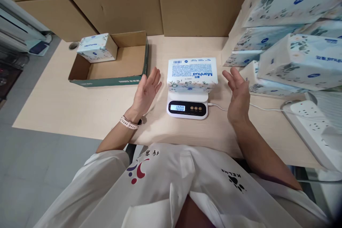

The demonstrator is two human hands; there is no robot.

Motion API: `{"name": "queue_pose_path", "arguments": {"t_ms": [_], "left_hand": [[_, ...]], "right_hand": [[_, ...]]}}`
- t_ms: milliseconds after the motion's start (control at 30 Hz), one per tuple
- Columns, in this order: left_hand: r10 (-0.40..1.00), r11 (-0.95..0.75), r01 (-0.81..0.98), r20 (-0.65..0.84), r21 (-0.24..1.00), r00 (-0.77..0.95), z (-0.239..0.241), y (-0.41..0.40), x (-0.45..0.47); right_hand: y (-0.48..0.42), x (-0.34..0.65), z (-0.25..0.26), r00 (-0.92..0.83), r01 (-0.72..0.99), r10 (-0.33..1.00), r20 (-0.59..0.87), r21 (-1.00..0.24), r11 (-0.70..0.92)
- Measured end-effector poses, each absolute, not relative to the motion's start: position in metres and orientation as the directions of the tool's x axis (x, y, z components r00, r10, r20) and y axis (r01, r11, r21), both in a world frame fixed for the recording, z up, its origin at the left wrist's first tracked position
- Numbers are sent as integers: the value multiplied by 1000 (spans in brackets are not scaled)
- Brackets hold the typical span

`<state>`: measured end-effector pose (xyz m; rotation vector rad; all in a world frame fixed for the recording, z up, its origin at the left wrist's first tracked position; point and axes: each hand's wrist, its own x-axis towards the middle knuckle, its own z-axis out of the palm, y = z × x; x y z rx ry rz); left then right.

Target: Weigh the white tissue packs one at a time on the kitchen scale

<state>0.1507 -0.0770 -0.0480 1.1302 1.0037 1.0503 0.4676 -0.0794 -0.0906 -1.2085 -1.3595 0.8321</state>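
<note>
A tissue pack [191, 74] with blue "Manhua" print lies on top of a white digital scale [187, 115]. The scale's lit display reads about 100.0, and a white cable runs from its right side. My left hand [147, 91] hovers just left of the pack, palm turned inward and fingers stretched, touching nothing. To the right of the pack, my right hand [237, 96] is held up in the same way, fingers extended and apart from the pack. Neither hand holds anything.
An open cardboard tray [128, 60] at the left holds another tissue pack [97, 48]; a roll of tape [73, 46] lies beside it. Stacked tissue packs [301, 60] fill the right side. A power strip [315, 124] lies at the right edge. Large cardboard boxes [128, 3] stand behind.
</note>
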Motion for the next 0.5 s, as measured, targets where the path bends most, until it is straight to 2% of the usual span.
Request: {"name": "queue_pose_path", "arguments": {"t_ms": [500], "left_hand": [[968,146,-127,-116,981,221,-46,-78,152]], "right_hand": [[-81,461,-86,144,169,961,237,-963,212]]}}
